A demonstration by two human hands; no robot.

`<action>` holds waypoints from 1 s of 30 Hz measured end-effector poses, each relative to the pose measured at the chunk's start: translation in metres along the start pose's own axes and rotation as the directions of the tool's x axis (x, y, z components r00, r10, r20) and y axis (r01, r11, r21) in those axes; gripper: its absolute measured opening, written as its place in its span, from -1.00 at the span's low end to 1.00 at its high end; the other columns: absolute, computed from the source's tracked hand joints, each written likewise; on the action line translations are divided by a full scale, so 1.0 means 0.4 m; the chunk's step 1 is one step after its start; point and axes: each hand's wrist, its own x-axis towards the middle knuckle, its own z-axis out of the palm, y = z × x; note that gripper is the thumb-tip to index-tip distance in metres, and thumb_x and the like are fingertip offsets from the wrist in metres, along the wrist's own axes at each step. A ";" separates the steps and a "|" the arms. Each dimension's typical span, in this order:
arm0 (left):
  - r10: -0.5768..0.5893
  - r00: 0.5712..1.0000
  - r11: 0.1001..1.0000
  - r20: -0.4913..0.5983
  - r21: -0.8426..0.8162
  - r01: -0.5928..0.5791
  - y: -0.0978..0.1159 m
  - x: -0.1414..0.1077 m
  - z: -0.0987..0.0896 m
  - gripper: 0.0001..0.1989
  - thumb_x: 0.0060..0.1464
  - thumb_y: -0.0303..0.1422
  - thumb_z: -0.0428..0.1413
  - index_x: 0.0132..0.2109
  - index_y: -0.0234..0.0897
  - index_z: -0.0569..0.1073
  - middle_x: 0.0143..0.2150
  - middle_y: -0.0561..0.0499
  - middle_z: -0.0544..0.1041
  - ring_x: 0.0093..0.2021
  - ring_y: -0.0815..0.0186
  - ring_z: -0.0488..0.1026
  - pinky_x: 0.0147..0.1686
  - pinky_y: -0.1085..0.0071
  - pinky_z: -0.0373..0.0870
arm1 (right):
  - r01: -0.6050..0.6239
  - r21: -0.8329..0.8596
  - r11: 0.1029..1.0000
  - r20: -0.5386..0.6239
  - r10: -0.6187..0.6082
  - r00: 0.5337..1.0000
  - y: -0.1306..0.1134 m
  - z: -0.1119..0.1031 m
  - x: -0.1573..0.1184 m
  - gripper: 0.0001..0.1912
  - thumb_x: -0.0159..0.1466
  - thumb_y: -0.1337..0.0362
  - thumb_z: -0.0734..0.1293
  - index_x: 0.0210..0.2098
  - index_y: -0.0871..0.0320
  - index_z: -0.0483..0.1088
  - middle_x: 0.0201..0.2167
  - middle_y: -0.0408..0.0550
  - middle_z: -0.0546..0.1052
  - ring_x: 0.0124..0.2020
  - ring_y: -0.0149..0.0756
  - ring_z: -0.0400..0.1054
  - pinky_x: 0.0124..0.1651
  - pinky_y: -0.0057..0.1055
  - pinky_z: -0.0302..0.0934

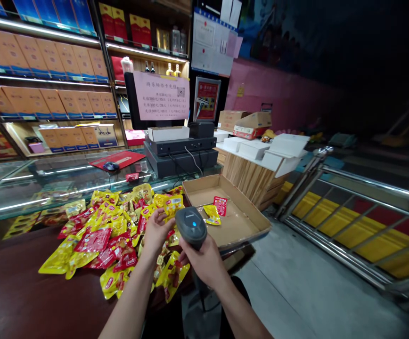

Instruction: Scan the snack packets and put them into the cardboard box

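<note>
My right hand [204,261] is wrapped round the handle of a dark grey barcode scanner [191,227], whose top shows a small blue light. Just left of the scanner, my left hand [157,231] pinches a yellow snack packet [174,205] with a white barcode label on it. Part of that packet is hidden behind the scanner. A loose pile of red and yellow snack packets [93,240] spreads beneath and to the left of my hands. Beyond the scanner, a shallow cardboard tray [241,212] holds a yellow packet [212,214] and a red packet [220,205].
Behind the pile stands a glass counter [66,176] with a mouse [110,166] on a red mat. A monitor [131,101] bearing a pink paper sign and a black cash drawer [179,157] stand further back. Metal railing [353,226] runs along the right.
</note>
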 end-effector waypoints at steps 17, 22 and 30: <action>-0.024 0.995 1.000 0.100 -0.004 0.025 0.022 -0.010 0.032 -0.43 -0.41 -0.29 0.41 -0.19 -0.27 0.37 -0.32 0.04 0.51 -0.32 0.30 0.53 -0.30 0.40 0.45 | -0.015 0.046 0.999 -0.023 0.016 1.000 -0.024 -0.031 -0.008 -0.65 0.24 -0.02 0.35 -0.43 0.16 0.43 -0.65 -0.11 0.51 -0.65 -0.32 0.42 -0.56 -0.48 0.35; -0.021 0.967 1.000 0.252 0.010 0.019 0.032 -0.014 0.106 -0.47 -0.36 -0.28 0.42 -0.20 -0.29 0.41 -0.22 -0.08 0.58 -0.21 0.23 0.56 -0.17 0.31 0.48 | -0.046 0.105 0.993 -0.187 0.065 0.980 -0.013 -0.152 -0.028 -0.58 0.14 -0.05 0.43 -0.32 0.23 0.47 -0.56 -0.04 0.55 -0.57 -0.27 0.46 -0.56 -0.45 0.38; -0.025 0.901 0.998 0.432 0.065 -0.004 -0.012 -0.019 0.311 -0.51 -0.36 -0.33 0.42 -0.22 -0.31 0.46 -0.23 -0.09 0.60 -0.22 0.21 0.56 -0.09 0.21 0.48 | -0.078 0.202 0.976 -0.407 0.156 0.900 -0.015 -0.353 -0.083 -0.45 -0.03 -0.14 0.50 -0.41 0.27 0.48 -0.62 -0.03 0.52 -0.61 -0.30 0.41 -0.56 -0.41 0.38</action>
